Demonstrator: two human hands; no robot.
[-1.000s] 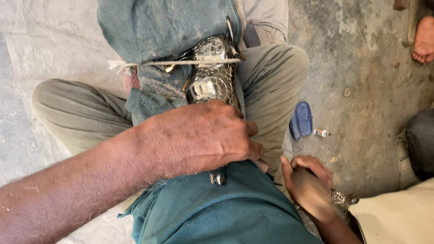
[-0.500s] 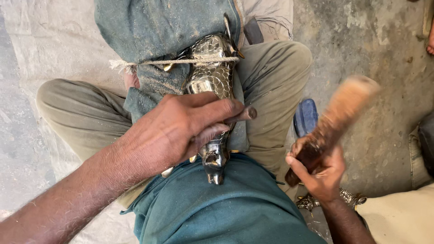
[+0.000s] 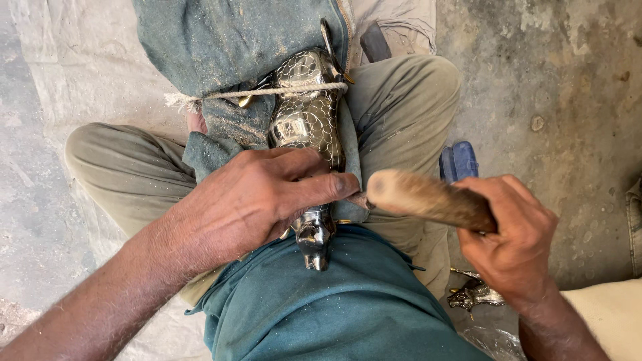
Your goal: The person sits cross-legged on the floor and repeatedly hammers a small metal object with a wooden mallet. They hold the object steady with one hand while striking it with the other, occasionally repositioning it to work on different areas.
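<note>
Two hands work over the lap: the left hand [image 3: 257, 197] presses a silver scaled metal figure [image 3: 306, 127], roped into dusty blue cloth [image 3: 221, 47]; the right hand [image 3: 511, 237] grips a wooden handle [image 3: 428, 198], its end beside the left fingertips.

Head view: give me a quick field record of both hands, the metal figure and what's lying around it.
left hand: pressed over the metal animal figure, fingertips at its right side
right hand: gripping a wooden handle, its rounded end near the left fingertips
figure: shiny, scale-patterned, on the lap, head toward the body
binding: rope across the figure over a dusty blue cloth
floor: blue object; second small metal figure
</note>
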